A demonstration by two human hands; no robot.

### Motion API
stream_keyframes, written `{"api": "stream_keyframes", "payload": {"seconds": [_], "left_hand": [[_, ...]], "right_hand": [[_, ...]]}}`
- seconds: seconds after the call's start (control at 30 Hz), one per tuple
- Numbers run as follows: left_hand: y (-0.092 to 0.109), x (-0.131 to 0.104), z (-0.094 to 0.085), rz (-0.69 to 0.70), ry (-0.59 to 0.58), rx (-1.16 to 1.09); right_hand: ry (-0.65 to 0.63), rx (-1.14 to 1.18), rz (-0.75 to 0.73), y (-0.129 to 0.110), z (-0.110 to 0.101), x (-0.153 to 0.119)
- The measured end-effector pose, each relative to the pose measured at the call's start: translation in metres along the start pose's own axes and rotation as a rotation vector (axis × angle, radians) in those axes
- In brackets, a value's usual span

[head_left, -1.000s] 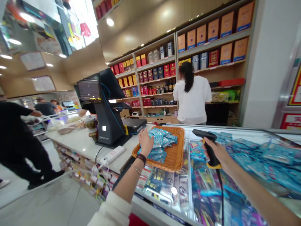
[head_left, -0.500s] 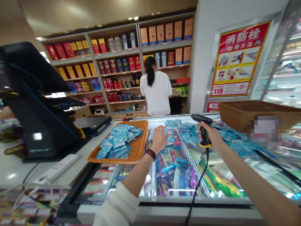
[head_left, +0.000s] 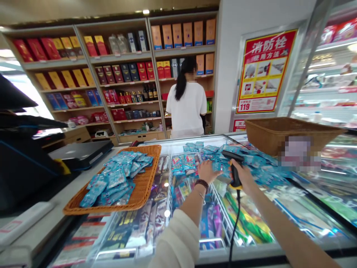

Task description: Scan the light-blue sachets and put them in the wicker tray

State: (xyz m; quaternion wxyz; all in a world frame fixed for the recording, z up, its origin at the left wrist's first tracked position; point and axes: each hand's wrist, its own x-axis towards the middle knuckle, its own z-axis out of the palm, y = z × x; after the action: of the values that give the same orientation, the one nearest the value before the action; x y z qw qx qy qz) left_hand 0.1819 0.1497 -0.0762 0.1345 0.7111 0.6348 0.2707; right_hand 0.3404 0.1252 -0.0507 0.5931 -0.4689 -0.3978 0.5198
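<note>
My right hand is wrapped round the grip of a black and yellow barcode scanner, its cable hanging down toward me. Just left of the scanner, my left hand reaches over the glass freezer top with fingers spread and thumb apart, holding nothing. Its fingertips are near loose blue packets; whether they touch any, I cannot tell. More blue packets spread to the right. At left, an orange wicker tray bears a heap of similar packets.
A brown basket stands on the freezer's right side. A dark scale-like device and a black checkout terminal are at left. Behind the freezer a person in a white top faces shelves of boxes.
My left hand has moved right, from beside the wicker tray to close by the scanner, and its fingers have spread. The view has shifted; my right hand still holds the scanner.
</note>
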Motion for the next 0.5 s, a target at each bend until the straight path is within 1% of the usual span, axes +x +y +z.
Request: {"api": "stream_keyframes", "payload": {"seconds": [0.07, 0.13, 0.27, 0.3, 0.33, 0.4, 0.5], "left_hand": [[-0.016, -0.001, -0.006, -0.034, 0.055, -0.022], [-0.036, -0.006, -0.017, -0.063, 0.144, -0.063], [-0.079, -0.024, -0.042, -0.101, 0.403, -0.231], [-0.087, -0.029, -0.047, -0.126, 0.451, -0.287], [-0.095, -0.034, -0.052, -0.157, 0.480, -0.350], [-0.106, -0.043, -0.057, -0.219, 0.500, -0.515], [-0.113, -0.049, -0.058, -0.265, 0.538, -0.832]], "right_hand": [[-0.026, -0.012, 0.014, 0.007, 0.009, -0.003], [-0.065, -0.005, 0.010, 0.011, 0.020, -0.005], [-0.120, 0.007, 0.023, 0.016, 0.046, -0.012], [-0.136, 0.002, 0.029, 0.017, 0.054, -0.014], [-0.153, -0.004, 0.032, 0.019, 0.063, -0.017], [-0.190, -0.007, 0.026, 0.024, 0.082, -0.024], [-0.245, 0.011, 0.026, 0.031, 0.107, -0.036]]}}
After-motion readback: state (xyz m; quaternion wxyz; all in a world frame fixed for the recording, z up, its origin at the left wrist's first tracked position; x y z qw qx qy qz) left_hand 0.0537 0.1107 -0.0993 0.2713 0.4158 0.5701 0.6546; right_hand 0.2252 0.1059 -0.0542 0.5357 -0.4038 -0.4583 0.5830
